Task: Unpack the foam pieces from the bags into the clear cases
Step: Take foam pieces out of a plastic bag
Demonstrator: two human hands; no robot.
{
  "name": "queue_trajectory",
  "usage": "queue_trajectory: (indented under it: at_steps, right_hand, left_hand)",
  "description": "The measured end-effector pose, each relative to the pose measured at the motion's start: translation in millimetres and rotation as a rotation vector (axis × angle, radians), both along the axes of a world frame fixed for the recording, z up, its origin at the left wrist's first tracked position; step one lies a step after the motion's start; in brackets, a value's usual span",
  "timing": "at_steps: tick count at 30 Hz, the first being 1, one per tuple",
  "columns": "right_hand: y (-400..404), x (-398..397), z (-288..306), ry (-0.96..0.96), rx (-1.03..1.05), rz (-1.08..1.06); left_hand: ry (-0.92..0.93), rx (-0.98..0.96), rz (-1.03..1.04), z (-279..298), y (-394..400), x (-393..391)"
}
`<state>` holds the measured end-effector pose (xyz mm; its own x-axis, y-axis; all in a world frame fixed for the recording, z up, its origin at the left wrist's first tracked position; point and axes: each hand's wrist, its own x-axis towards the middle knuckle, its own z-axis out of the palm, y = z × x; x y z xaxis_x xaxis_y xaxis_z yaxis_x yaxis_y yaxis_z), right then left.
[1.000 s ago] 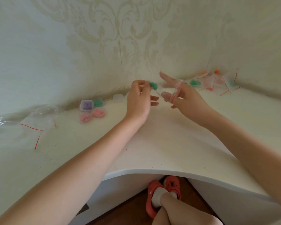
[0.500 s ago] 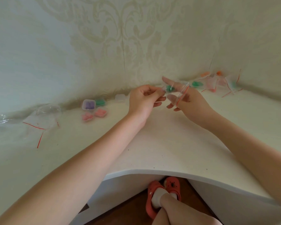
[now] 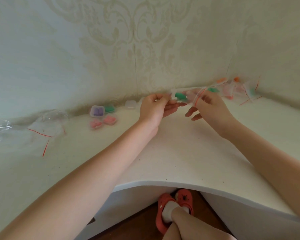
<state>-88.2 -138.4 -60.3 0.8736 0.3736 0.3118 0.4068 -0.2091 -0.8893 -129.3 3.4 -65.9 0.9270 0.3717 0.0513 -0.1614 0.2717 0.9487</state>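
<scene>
Already four filled cases [image 3: 103, 116] sit left of the green foam piece [image 3: 180, 96], which both hands, left hand [image 3: 154, 108] and right hand [image 3: 210, 108], pinch in its bag [image 3: 189, 96], while more full bags [image 3: 235, 90] wait to its right.

This looks like a room in a home. Ornate patterned wallpaper [image 3: 145, 40] covers the walls behind a white corner desk [image 3: 189, 153], and slippers [image 3: 173, 208] rest on a wooden floor [image 3: 142, 227].

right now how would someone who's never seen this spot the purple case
Look along the white table to its back edge at the wall, left of both hands. Four small filled cases cluster there; the purple case is the rear-left one, beside the green, the only one with purple foam.
</scene>
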Motion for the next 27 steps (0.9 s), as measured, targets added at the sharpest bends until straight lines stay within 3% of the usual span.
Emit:
queue_trajectory:
  at_steps: [5, 8, 12, 24, 27]
  right_hand:
    - [-6.8, 3.9, -0.1, 0.074, -0.023, 0.016]
    - [-8.3, 3.8, 0.2, 0.018, -0.107, 0.025]
    - [-3.7, 0.5, -2.1, -0.015, -0.100, 0.053]
    - [5.3, -9.7, -0.3, 0.322, 0.146, 0.221]
    - [6.3, -10.8, -1.4, 0.174, 0.036, 0.118]
  left_hand:
    - [-0.035, 0.036, -0.030, -1.9, -0.3, -0.6]
    - [-0.057, 0.024, -0.046, -2.9, -0.2, -0.4]
    - [-0.094, 0.221, -0.012, -1.7, 0.0, -1.6]
    - [-0.129, 0.503, 0.191, -6.5, 7.3, -1.2]
    - [-0.169, 0.600, 0.219, -8.9, 6.9, -2.6]
